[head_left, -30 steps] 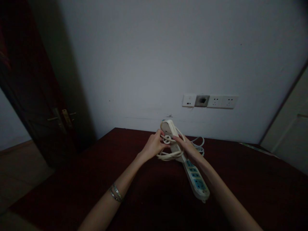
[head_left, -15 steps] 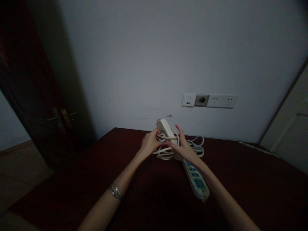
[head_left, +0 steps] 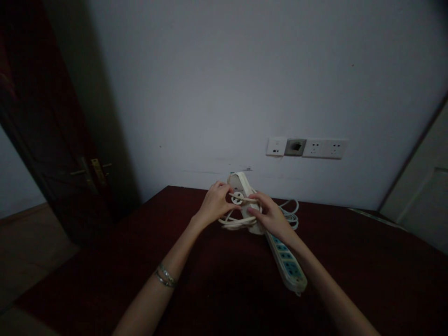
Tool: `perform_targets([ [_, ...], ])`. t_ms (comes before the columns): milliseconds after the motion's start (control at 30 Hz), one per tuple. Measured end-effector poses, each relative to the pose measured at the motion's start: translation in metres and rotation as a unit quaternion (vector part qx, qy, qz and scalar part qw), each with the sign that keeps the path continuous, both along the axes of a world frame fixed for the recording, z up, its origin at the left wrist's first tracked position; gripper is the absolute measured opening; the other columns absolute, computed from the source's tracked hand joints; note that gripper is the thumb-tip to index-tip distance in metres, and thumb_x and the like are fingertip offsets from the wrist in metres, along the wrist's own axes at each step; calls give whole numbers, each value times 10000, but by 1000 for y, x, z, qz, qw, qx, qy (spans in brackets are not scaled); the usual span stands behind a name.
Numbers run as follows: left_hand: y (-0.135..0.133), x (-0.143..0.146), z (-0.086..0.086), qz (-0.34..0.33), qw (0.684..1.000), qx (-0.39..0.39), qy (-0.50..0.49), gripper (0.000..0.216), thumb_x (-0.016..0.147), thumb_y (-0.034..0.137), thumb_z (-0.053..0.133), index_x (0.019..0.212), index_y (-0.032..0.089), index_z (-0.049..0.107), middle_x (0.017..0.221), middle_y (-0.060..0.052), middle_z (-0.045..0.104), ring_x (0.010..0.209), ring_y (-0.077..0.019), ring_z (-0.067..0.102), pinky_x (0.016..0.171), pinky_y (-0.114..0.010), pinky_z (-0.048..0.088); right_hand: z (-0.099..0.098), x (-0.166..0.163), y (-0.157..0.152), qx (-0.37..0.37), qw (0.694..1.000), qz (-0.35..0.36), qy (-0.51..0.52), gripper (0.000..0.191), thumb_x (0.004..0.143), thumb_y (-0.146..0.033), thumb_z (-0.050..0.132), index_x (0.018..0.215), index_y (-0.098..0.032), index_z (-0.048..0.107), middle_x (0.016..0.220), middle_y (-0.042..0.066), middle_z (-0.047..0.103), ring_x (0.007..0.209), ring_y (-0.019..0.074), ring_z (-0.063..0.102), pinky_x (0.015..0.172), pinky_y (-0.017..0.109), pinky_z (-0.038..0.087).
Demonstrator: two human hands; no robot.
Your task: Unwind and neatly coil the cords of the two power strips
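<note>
Above a dark red table (head_left: 105,280), both my hands work at a cream power strip (head_left: 241,186) held tilted up. My left hand (head_left: 214,203) is closed on its cream cord (head_left: 235,223), which hangs in loops under the strip. My right hand (head_left: 268,214) grips the strip's body and pinches a strand of the cord across it. A second white power strip (head_left: 287,263) with blue sockets lies on the table under my right forearm. Its white cord (head_left: 291,212) is piled behind my right hand.
A row of wall sockets (head_left: 308,147) sits on the grey wall just above the table's far edge. A dark wooden door (head_left: 52,140) with a brass handle stands open at the left. A pale door or cabinet (head_left: 427,196) is at the right.
My right hand's fingers have closed down onto the strip and cord after being spread half a second ago. My left hand has shifted slightly left and up along the cord.
</note>
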State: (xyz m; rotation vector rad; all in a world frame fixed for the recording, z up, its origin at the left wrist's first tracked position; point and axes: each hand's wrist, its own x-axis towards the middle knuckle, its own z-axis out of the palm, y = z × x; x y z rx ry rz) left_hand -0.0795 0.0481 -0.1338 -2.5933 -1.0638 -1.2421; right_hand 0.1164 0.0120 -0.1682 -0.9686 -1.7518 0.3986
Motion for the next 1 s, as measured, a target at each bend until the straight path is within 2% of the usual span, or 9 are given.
perform_targets([
  [167, -13, 10, 1, 13, 999, -3, 36, 308, 665, 339, 724, 840, 167, 538, 871, -50, 528, 878, -210, 490, 768, -335, 425, 7, -4, -7, -7, 999, -34, -12, 226, 716, -393, 625, 799, -202, 541, 849, 35, 544, 806, 185, 514, 731, 308, 401],
  [267, -18, 16, 0, 9, 999, -6, 33, 224, 697, 248, 688, 826, 170, 523, 840, -45, 521, 869, -207, 474, 738, -322, 428, 9, -5, -10, 13, 997, -74, -8, 260, 698, -424, 647, 726, -203, 513, 798, 30, 516, 771, 178, 487, 707, 299, 385],
  [400, -21, 22, -4, -5, 1000, -7, 26, 199, 702, 197, 666, 829, 172, 515, 840, -45, 534, 875, -210, 459, 728, -324, 429, 10, 0, -8, 13, 997, -71, -6, 278, 678, -415, 665, 659, -200, 490, 748, 21, 495, 735, 175, 477, 676, 288, 369],
  [600, -18, 17, -2, -43, 998, -11, 36, 209, 721, 267, 674, 848, 157, 549, 869, -63, 569, 892, -211, 486, 765, -335, 428, 10, 7, -4, -10, 997, -66, -25, 293, 664, -409, 682, 643, -191, 487, 729, 15, 499, 720, 174, 474, 661, 284, 359],
  [700, -18, 9, 4, -102, 991, -49, 67, 230, 738, 297, 668, 905, 161, 589, 925, -74, 603, 926, -208, 510, 814, -341, 422, 9, 10, -3, -10, 997, -69, -40, 265, 665, -386, 687, 656, -190, 509, 735, 18, 510, 725, 175, 477, 666, 284, 361],
  [800, -17, 4, 8, -140, 984, -99, 55, 170, 771, 274, 634, 920, 192, 622, 941, -60, 616, 932, -190, 529, 840, -338, 419, 9, 13, -2, -19, 997, -57, -45, 259, 665, -382, 688, 649, -192, 512, 738, 17, 515, 726, 175, 483, 664, 283, 359],
  [900, -14, 2, 8, -136, 981, -135, 27, 170, 748, 283, 659, 893, 199, 636, 907, -47, 614, 912, -185, 535, 822, -334, 423, 9, 14, -2, -37, 998, -38, -39, 272, 662, -380, 689, 625, -191, 497, 703, 8, 510, 710, 171, 483, 651, 279, 350],
  [1000, -11, 4, 6, -127, 982, -139, 7, 220, 698, 308, 706, 867, 186, 636, 885, -45, 617, 907, -191, 524, 813, -333, 415, 11, 15, -2, -52, 998, -27, -24, 278, 651, -376, 694, 613, -192, 489, 662, -3, 497, 689, 164, 475, 628, 270, 339],
])
